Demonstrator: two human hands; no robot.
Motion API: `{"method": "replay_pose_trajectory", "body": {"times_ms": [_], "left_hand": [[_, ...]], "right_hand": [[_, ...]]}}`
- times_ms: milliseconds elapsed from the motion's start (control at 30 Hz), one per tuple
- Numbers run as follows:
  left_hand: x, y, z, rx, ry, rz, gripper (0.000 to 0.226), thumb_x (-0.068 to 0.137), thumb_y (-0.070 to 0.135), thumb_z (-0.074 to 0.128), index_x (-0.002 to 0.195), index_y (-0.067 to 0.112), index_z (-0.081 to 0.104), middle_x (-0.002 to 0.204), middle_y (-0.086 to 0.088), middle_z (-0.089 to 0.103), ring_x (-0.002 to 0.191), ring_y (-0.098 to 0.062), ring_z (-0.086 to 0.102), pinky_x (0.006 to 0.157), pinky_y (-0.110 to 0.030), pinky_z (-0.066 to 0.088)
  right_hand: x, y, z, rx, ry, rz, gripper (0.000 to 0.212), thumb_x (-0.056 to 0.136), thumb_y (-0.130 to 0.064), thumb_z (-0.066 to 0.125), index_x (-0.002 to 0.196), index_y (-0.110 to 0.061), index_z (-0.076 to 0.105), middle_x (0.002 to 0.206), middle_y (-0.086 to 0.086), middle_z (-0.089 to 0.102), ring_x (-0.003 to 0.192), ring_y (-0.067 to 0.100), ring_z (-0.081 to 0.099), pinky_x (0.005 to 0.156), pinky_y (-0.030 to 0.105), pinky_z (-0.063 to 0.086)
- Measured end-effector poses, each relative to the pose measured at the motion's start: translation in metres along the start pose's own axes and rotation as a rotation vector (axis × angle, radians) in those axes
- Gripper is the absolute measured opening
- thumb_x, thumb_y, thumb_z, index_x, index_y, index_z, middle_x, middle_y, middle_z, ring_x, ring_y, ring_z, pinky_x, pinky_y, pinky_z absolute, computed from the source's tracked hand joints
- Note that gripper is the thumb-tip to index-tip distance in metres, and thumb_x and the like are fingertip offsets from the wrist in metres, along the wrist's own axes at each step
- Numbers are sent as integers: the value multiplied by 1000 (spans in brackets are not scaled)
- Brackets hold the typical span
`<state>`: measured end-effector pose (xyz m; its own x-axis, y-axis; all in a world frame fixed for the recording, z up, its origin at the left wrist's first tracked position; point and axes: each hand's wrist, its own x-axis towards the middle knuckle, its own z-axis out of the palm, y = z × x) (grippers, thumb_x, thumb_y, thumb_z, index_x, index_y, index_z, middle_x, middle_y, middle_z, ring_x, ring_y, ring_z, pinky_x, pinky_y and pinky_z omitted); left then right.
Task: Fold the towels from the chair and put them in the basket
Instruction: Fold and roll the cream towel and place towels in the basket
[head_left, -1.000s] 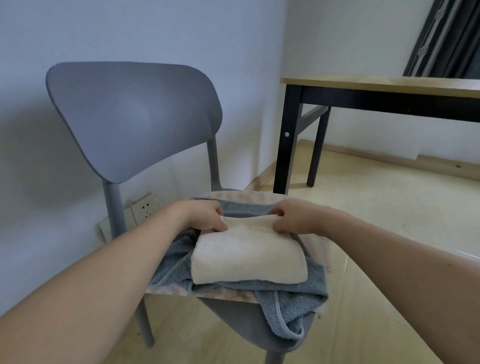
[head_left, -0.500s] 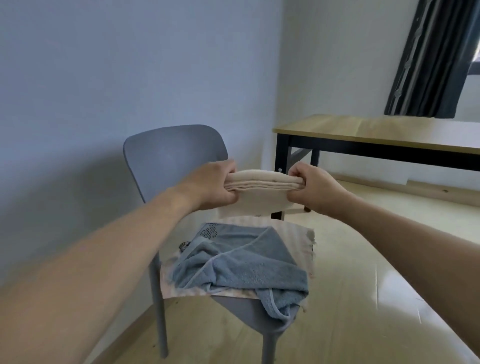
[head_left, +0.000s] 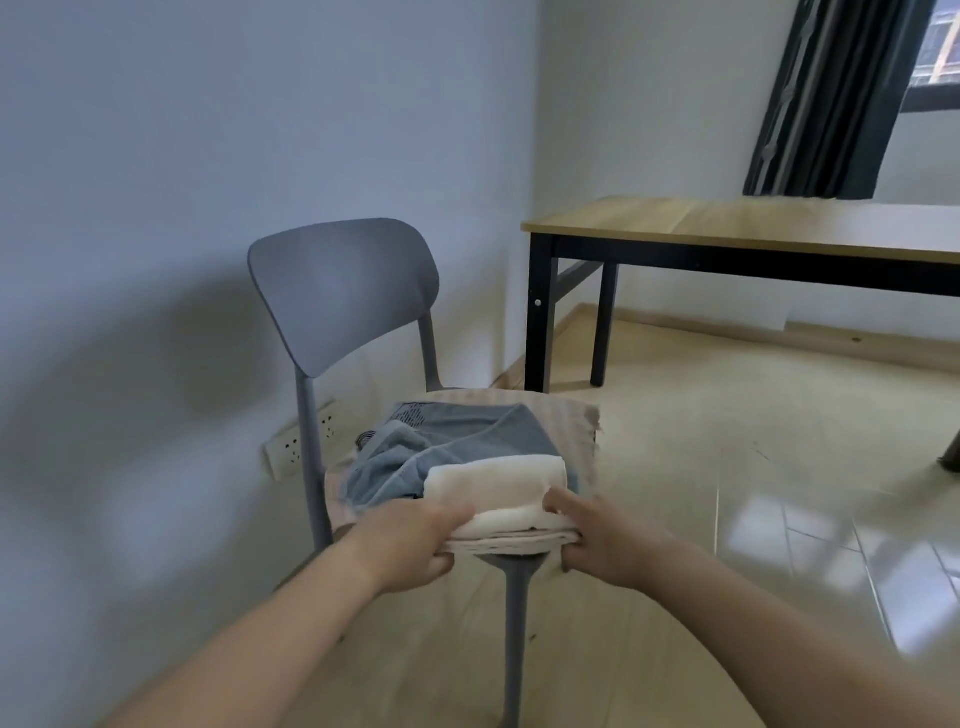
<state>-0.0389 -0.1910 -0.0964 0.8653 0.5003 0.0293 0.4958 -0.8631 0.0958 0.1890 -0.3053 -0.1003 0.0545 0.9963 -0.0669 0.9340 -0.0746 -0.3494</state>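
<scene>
1. Head view: the person holds a folded cream towel (head_left: 501, 499) between both hands, in front of the grey chair (head_left: 343, 291) and over the front edge of its seat.
2. The left hand (head_left: 415, 545) grips the left end of the cream towel, with the thumb on top and the fingers curled under it.
3. The right hand (head_left: 597, 540) grips the right end in the same way, thumb above and fingers below.
4. The cream towel is in several flat layers; I cannot tell if its far edge touches the cloth behind it.
5. On the seat lies a crumpled blue-grey towel (head_left: 457, 441), unfolded, on top of a pale beige cloth (head_left: 576, 421) which covers the seat.
6. To the right, near the wall, stands a wooden table (head_left: 727, 223) with black legs, well apart from the chair.
7. A dark curtain (head_left: 831, 98) hangs behind the table, and a white wall socket (head_left: 291, 447) is low on the wall beside the chair leg.
8. The basket does not show here.
</scene>
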Motion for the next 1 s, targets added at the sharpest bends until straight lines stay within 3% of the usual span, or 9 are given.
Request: {"method": "replay_pose_trajectory", "body": {"times_ms": [67, 167, 267, 400, 500, 733, 833, 900, 1000], "left_hand": [[6, -5, -4, -131, -42, -56, 9, 90, 33, 50, 98, 33, 46, 83, 11, 58, 76, -9, 58, 61, -21, 41], [18, -16, -8, -376, -84, -163, 19, 92, 46, 52, 109, 38, 54, 99, 12, 63, 88, -5, 59, 76, -23, 47], [30, -25, -5, -468, -9, -249, 21, 92, 52, 50, 106, 37, 54, 98, 13, 63, 90, -6, 59, 77, -27, 47], [45, -31, 5, -563, 88, -403, 23, 93, 52, 46, 104, 32, 48, 97, 10, 61, 90, -11, 59, 81, -33, 50], [53, -35, 10, -610, 115, -484, 29, 94, 52, 43, 115, 32, 47, 99, 9, 60, 91, -12, 58, 75, -32, 47], [68, -37, 29, -765, 146, -568, 20, 98, 42, 37, 110, 30, 49, 100, 4, 56, 88, -18, 56, 64, -31, 50], [72, -34, 35, -711, 160, -606, 27, 99, 42, 31, 112, 28, 50, 104, 3, 55, 90, -18, 54, 73, -35, 52], [77, -32, 36, -621, 146, -640, 36, 99, 43, 25, 119, 24, 49, 113, -3, 55, 100, -24, 54, 85, -41, 49], [84, -30, 39, -503, 147, -680, 45, 99, 41, 20, 123, 15, 49, 125, -9, 54, 111, -28, 52, 90, -40, 43]], "right_hand": [[7, 3, -2, 85, -28, 30, 22, 86, -29, 59, 103, -34, 45, 102, -4, 58, 89, 19, 57, 78, 34, 54], [20, 2, -13, 230, -36, 110, 16, 89, -32, 61, 100, -32, 49, 103, -3, 57, 95, 19, 56, 82, 32, 51], [36, -1, -24, 307, -34, 180, 20, 94, -32, 55, 110, -23, 49, 106, 0, 53, 98, 20, 51, 81, 29, 42], [57, 1, -27, 331, -24, 259, 24, 95, -43, 47, 107, -23, 47, 107, 4, 55, 95, 21, 54, 75, 30, 45], [68, 2, -23, 396, 6, 300, 28, 96, -45, 43, 113, -22, 45, 110, 5, 54, 99, 22, 54, 81, 35, 49], [88, 7, -1, 525, 139, 373, 37, 99, -43, 36, 130, -23, 41, 127, 9, 47, 109, 27, 47, 89, 37, 41], [95, 8, 12, 534, 212, 419, 37, 100, -43, 34, 125, -19, 47, 123, 8, 51, 104, 25, 49, 87, 36, 40], [98, 11, 19, 454, 218, 429, 40, 100, -44, 29, 121, -17, 50, 117, 6, 54, 100, 24, 52, 88, 38, 43], [102, 17, 23, 422, 210, 449, 45, 100, -48, 26, 122, -17, 49, 113, 6, 56, 94, 23, 53, 84, 38, 45]]}}
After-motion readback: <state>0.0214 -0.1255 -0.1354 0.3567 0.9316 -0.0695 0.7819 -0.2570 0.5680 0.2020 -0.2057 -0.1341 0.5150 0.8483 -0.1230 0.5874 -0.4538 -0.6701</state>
